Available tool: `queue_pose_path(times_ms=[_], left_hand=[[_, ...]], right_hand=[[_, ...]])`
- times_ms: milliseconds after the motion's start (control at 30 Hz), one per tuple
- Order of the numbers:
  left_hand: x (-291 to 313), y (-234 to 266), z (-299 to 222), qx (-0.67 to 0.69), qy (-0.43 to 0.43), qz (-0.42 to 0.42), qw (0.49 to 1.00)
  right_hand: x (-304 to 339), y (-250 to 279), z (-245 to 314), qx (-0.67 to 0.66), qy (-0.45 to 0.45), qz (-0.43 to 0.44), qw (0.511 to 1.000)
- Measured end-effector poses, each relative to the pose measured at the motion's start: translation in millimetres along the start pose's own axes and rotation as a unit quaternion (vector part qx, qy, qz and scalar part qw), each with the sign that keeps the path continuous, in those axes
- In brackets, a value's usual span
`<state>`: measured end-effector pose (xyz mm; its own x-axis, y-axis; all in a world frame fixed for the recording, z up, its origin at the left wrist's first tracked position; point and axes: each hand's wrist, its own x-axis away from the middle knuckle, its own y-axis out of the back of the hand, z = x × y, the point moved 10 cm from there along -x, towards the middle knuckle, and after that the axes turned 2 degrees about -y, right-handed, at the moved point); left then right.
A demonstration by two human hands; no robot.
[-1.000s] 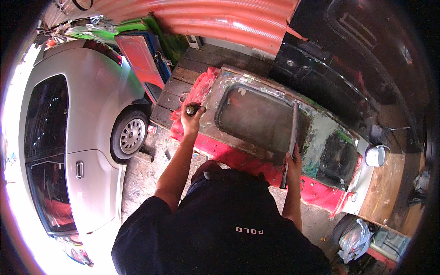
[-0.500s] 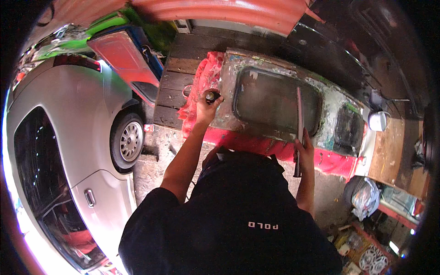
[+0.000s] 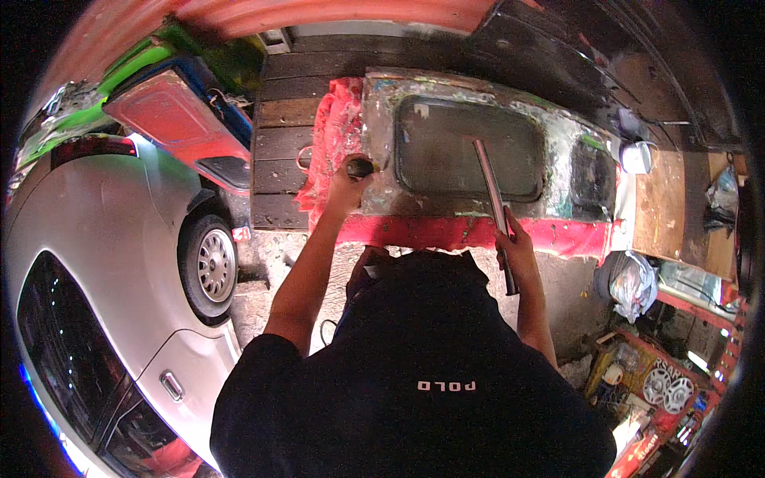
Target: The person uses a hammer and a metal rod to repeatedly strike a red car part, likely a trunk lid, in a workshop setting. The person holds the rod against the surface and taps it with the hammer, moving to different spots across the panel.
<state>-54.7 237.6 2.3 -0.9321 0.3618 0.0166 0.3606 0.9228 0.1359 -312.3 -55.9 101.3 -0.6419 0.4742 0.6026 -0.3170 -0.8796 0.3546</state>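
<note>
A worn metal panel, patchy with old paint, lies flat with a large dark recess and a smaller one at its right. Over the panel's left end, my left hand is closed round a short dark object with a rounded end, whose kind I cannot make out. My right hand grips a long, narrow metal bar near its lower end. The bar slants up and left over the large recess; whether its tip touches the surface I cannot tell. Red cloth lies under the panel.
Wooden planks support the cloth. At left stands a silver car, with a red panel leaning beyond it. A white bucket and wooden board are at right. Wheel covers sit among clutter at lower right.
The view has shifted, moving the surroundings within it. The bar in my right hand now tilts further left. My left hand has turned slightly, still around the dark object.
</note>
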Motion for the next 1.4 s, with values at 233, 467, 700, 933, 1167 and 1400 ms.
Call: queue_pose_path(times_ms=[233,467,700,933,1167,1400], left_hand=[[13.5,-19.8,-4.7,0.019,0.011,0.007,1.000],[33.9,-41.9,-18.4,-0.064,0.004,-0.042,0.997],[73.3,-54.1,-35.1,-0.054,-0.002,-0.153,0.987],[114.1,-91.9,-49.5,-0.051,0.001,-0.200,0.979],[132.4,-137.4,-54.3,-0.039,-0.019,-0.218,0.975],[126.0,-170.3,-54.2,-0.077,0.066,-0.163,0.981]], right_hand=[[2.3,27.3,-10.7,-0.024,0.000,-0.005,1.000],[0.7,82.0,-40.0,-0.070,0.003,0.001,0.998],[-11.4,154.6,-83.7,-0.078,0.024,0.056,0.995],[-41.3,201.1,-121.3,-0.076,0.027,0.115,0.990],[-61.5,213.9,-110.5,-0.034,0.058,0.160,0.985],[-62.4,215.3,-97.1,-0.028,0.068,0.145,0.987]])
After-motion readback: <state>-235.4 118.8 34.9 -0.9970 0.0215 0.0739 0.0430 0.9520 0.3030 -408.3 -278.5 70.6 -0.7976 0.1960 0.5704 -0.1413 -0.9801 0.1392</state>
